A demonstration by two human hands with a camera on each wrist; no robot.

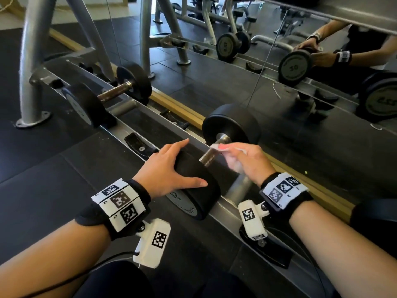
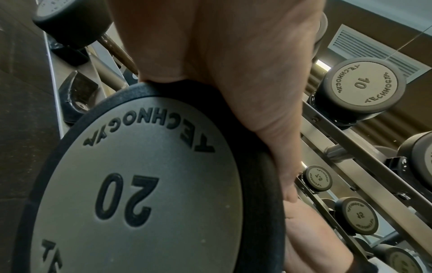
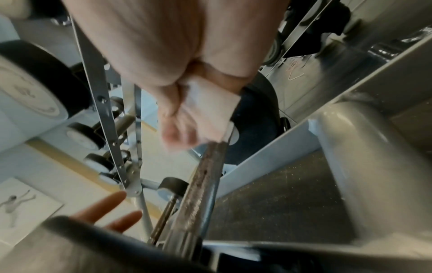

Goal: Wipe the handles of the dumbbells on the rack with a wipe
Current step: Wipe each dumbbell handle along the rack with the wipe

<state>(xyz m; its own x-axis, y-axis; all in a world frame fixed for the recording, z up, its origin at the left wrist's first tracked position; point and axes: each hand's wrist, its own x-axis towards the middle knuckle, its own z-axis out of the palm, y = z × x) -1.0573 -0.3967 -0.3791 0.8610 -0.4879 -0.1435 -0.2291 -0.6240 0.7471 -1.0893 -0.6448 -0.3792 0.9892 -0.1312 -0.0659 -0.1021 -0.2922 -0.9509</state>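
On the low rack (image 1: pixel 137 123), the left hand (image 1: pixel 169 171) lies flat on the dumbbell (image 1: pixel 199 190) at six o'clock, probably steadying it, while the right hand (image 1: pixel 247 160) clamps the wipe (image 1: pixel 217 147) around its handle (image 1: pixel 209 157) for rubbing.

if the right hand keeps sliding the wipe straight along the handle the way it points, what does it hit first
Most likely the far weight head of the 20 dumbbell. The right hand holds the wipe on the handle, near that end; nothing shows between, though depth is hard to judge.

Matt black rubber dumbbell (image 1: pixel 197 186), rusty metal handle (image 1: pixel 209 157).
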